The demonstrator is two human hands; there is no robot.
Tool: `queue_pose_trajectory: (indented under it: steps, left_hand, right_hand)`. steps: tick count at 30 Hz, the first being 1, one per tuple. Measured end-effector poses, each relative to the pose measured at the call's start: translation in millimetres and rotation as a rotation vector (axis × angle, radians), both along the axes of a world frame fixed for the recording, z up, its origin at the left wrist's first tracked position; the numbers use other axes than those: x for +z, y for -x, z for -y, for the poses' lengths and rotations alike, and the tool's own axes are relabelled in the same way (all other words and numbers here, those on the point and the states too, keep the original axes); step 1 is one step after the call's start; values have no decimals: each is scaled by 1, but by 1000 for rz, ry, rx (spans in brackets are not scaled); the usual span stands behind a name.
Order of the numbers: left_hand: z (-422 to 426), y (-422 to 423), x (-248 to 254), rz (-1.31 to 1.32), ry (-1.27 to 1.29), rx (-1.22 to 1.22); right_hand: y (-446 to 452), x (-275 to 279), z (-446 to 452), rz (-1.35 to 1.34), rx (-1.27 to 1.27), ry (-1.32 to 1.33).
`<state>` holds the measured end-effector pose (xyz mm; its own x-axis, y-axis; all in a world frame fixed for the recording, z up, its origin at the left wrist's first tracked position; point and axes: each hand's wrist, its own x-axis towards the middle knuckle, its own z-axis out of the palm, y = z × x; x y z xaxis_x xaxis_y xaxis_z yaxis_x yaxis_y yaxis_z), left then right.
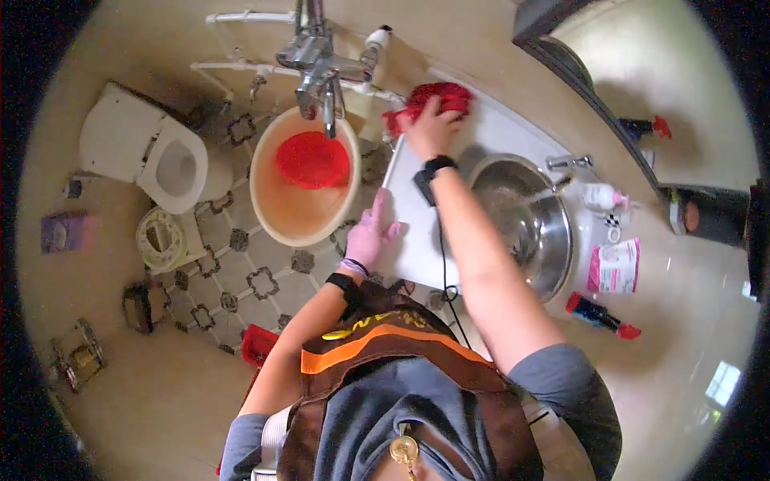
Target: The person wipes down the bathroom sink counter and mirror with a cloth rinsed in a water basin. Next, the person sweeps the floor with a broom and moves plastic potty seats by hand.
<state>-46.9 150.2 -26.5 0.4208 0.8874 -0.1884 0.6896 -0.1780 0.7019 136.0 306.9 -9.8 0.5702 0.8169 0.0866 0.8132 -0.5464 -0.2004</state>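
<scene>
My right hand (434, 131) is at the far left corner of the white countertop (413, 232), its fingers bent over a crumpled red cloth (441, 94). The cloth lies against the wall side of the counter. My left hand (371, 239) is by the counter's left edge, with a finger stretched along it and the thumb apart; nothing shows in it. To the right of my right forearm, a round steel sink (553, 264) is set in the counter, partly hidden by that arm. A small tap (569, 163) stands behind the sink.
A cream tub (265, 216) with water and a red basin (313, 160) stands on the tiled floor under a wall mixer tap (313, 60). A toilet (176, 164) is at left. A pump bottle (597, 195), a pink-white pouch (618, 267) and a red-capped bottle (601, 315) stand right of the sink.
</scene>
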Motion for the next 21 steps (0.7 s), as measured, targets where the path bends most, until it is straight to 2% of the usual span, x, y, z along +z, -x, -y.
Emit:
queue_pose_trajectory:
  steps: [1, 2, 3, 5, 6, 8, 9, 10, 11, 13, 14, 15, 16, 17, 18, 19, 20, 21]
  left_hand:
    - [0, 0, -2, 12, -32, 6]
    - [-1, 0, 2, 12, 50, 6]
    - [0, 0, -1, 14, 22, 10]
    - [1, 0, -9, 18, -45, 12]
    - [1, 0, 0, -6, 33, 29]
    - [2, -1, -1, 28, -16, 36]
    - [3, -1, 3, 45, -39, 39]
    - [2, -2, 9, 75, 23, 40]
    - [3, -3, 11, 84, 28, 32]
    - [4, -2, 13, 106, 29, 21]
    - [4, -3, 12, 73, -105, 0]
    - [4, -4, 13, 61, -79, 8]
    - [3, -4, 11, 76, -90, 5]
    - [4, -4, 10, 89, -100, 3]
    - [4, -6, 18, 42, -53, 5]
    - [4, -8, 26, -6, -8, 12]
    - [6, -5, 11, 2, -131, -4]
    - [5, -5, 3, 1, -105, 1]
  right_hand:
    - [21, 3, 9, 58, 82, 23]
    - [34, -15, 14, 154, 135, -19]
    - [42, -31, 17, 248, 186, -64]
    - [50, 2, 27, -216, 166, -152]
    - [44, 5, 24, -240, 154, -138]
    - [28, 8, 27, -352, 174, -131]
    - [22, 27, 34, -439, 209, -141]
    - [17, 43, 39, -520, 124, -206]
    - [1, 45, 42, -846, 134, -279]
    - [-12, 74, 69, -1312, 49, -477]
    - [-29, 61, 74, -1334, 147, -594]
    - [-26, 118, 102, -1479, 153, -750]
    - [-55, 108, 118, -1439, 90, -598]
    - [-62, 154, 147, -1464, 66, -604]
    - [-89, 149, 164, -1358, 113, -600]
    - [-105, 168, 185, -1251, 103, -553]
    - [-133, 170, 204, -1179, 199, -449]
    - [-149, 178, 223, -1171, 158, -337]
